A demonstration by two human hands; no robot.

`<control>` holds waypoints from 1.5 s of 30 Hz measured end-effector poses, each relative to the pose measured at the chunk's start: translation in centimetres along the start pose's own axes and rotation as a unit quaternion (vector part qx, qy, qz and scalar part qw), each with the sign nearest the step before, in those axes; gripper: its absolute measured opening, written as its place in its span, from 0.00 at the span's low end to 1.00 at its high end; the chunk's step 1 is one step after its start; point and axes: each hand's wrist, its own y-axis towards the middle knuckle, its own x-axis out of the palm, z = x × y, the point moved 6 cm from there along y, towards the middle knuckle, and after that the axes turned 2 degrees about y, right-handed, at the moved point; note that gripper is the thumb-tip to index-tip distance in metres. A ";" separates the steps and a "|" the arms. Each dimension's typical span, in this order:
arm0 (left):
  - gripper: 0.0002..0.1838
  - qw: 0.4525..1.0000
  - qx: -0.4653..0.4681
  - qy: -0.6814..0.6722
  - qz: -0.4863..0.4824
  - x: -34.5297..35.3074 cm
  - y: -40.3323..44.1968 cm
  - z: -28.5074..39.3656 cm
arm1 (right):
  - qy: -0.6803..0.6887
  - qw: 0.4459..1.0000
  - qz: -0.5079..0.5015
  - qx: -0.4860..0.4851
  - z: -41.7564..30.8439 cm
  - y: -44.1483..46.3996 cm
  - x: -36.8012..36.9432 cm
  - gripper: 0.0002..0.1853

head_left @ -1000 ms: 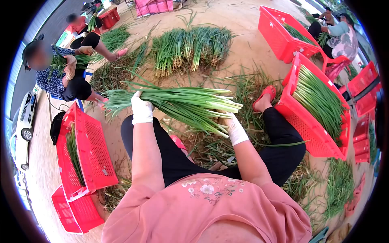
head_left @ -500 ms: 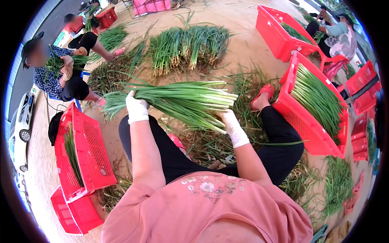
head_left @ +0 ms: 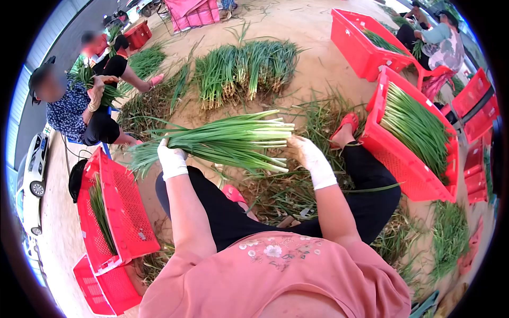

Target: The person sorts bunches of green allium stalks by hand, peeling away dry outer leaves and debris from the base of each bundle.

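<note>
A thick bundle of garlic chives (head_left: 228, 140) lies level above my lap, its pale cut ends to the right and its leafy tips to the left. My left hand (head_left: 172, 157), in a white glove, is wrapped round the leafy part. At the pale ends, my right hand (head_left: 309, 153), also gloved, is held with its palm towards the stalks and its fingers not closed round them. Whether its fingertips touch the ends is hard to tell. Trimmings (head_left: 275, 196) lie on the ground beneath the bundle.
A red crate (head_left: 397, 153) of chives stands at my right, another red crate (head_left: 124, 212) at my left. Ahead lies a row of chives (head_left: 246, 69) on the sandy ground. Co-workers sit at upper left and upper right; a white car (head_left: 34, 175) is far left.
The bundle and my left hand have moved slightly left. My right hand has come away from beneath the stalks to their pale ends, its palm turned towards them.
</note>
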 end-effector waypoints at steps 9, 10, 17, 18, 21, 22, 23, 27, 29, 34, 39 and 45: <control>0.11 1.000 0.009 0.022 -0.016 -0.8 1.4 -0.8 | 0.122 0.987 0.094 -0.040 2.7 0.7 -1.5 0.16; 0.11 0.998 0.025 0.035 -0.042 -0.8 2.0 -0.8 | 0.116 0.983 0.138 -0.044 3.2 1.4 -3.7 0.15; 0.10 0.999 0.010 0.040 -0.012 1.9 -2.7 -0.9 | -0.050 0.997 0.045 0.035 1.1 -1.7 -0.8 0.24; 0.10 0.988 0.077 0.110 -0.072 1.9 -2.3 -0.7 | 0.012 0.998 -0.002 0.064 1.7 -1.8 0.6 0.26; 0.14 0.957 0.161 0.200 -0.133 2.2 -2.4 -0.6 | 0.004 0.999 0.026 0.026 3.4 -0.5 0.8 0.21; 0.15 0.953 0.171 0.213 -0.134 2.4 -2.8 -0.4 | 0.005 0.999 0.023 0.028 3.4 -0.6 1.1 0.21; 0.16 0.948 0.180 0.225 -0.135 2.6 -3.2 -0.2 | -0.026 0.999 0.039 -0.011 2.8 -0.8 1.2 0.17; 0.11 0.967 0.131 0.173 -0.134 1.8 -0.7 -0.4 | -0.295 0.954 0.044 -0.032 2.4 -1.5 0.5 0.11; 0.11 0.944 0.192 0.222 -0.152 3.3 -3.4 0.7 | -0.665 0.716 0.169 -0.125 0.6 -2.3 -1.3 0.14; 0.12 0.808 0.361 0.449 -0.124 6.5 -8.8 2.4 | -0.614 0.760 0.141 -0.158 0.8 -2.1 -1.7 0.10; 0.08 0.946 0.225 0.195 -0.128 8.1 -9.8 -0.9 | -0.563 0.796 0.019 -0.222 -0.9 -3.5 12.5 0.20; 0.10 0.983 0.159 0.077 -0.049 9.8 -12.0 -5.1 | -0.573 0.717 0.039 -0.395 -1.7 -2.7 17.0 0.14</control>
